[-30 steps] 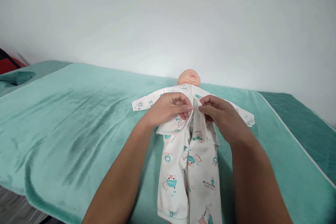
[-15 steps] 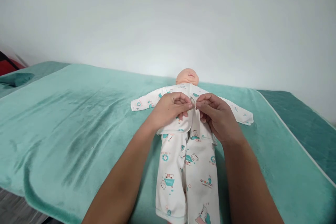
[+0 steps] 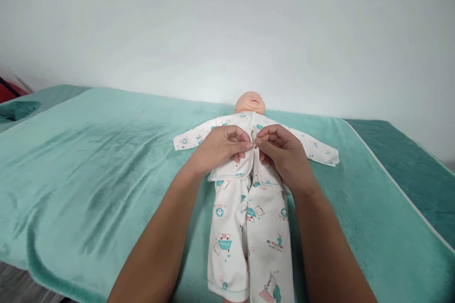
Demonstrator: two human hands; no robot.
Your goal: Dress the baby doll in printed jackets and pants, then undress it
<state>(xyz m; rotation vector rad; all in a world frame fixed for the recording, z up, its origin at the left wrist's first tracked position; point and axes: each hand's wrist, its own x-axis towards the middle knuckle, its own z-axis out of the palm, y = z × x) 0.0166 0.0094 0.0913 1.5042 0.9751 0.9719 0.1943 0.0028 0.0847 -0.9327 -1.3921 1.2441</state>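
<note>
A baby doll [image 3: 250, 102] lies on its back, dressed in a white printed jacket [image 3: 232, 170] and matching trousers [image 3: 269, 241]. Both sleeves stretch out sideways. At the chest, my left hand [image 3: 227, 146] pinches one front edge of the jacket between thumb and fingers. Close beside it, my right hand [image 3: 280, 149] pinches the opposite front edge. The fingertips of the two hands nearly meet at the jacket's opening, with a small gap in the cloth just above them. Whatever fastener lies between the fingertips is too small to make out.
A teal plush cover [image 3: 106, 165] spreads under the doll, with folds at the left. Behind it rises a white wall [image 3: 227, 42] with a dark band on top. Darker green cloth [image 3: 408, 161] lies at the right, and a red item [image 3: 9, 91] shows at the far left.
My hands have drawn slightly closer together at the jacket's front, and the two edges sit nearer each other. The whole view has shifted a little.
</note>
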